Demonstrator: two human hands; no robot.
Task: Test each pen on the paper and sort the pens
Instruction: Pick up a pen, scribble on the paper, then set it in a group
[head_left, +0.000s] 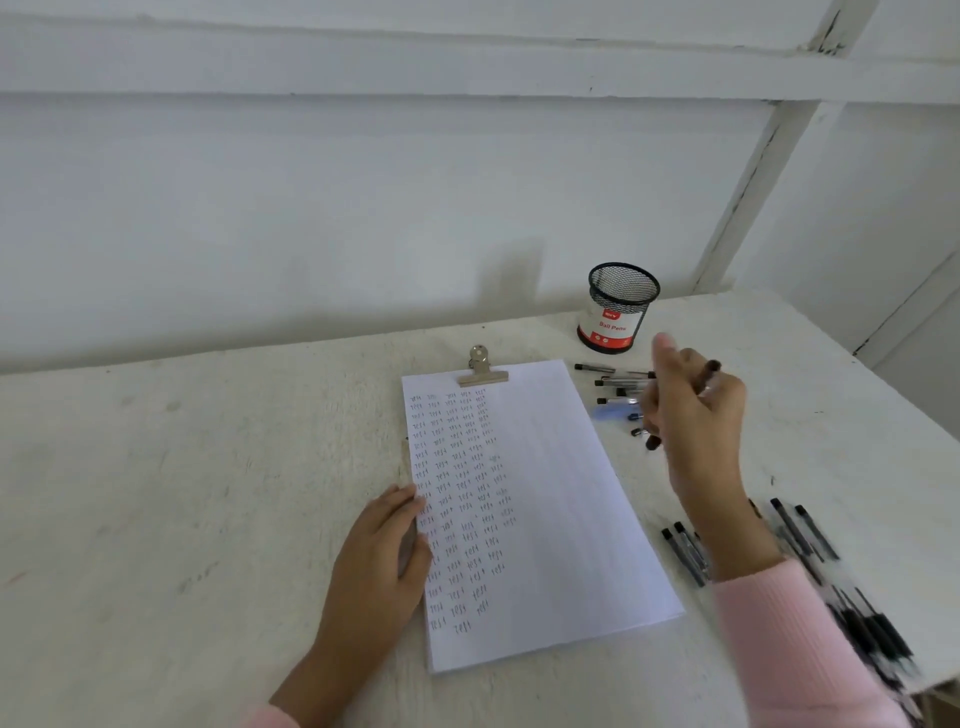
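Pen gripped by right hand, fingers curled round it, left hand grip relaxed, resting on paper edge

Your worktop carries: paper, one sheet showing, and whether more lie beneath it cannot be told; metal clip, one; mesh pen cup, one. Pens: one pen in your right hand; upper group of pens beside the paper's top corner, five ends showing, with any others hidden behind that hand; lower heap of pens at your right, well over six but too blurred for a true count. Hands in view: two, your left hand and the right.
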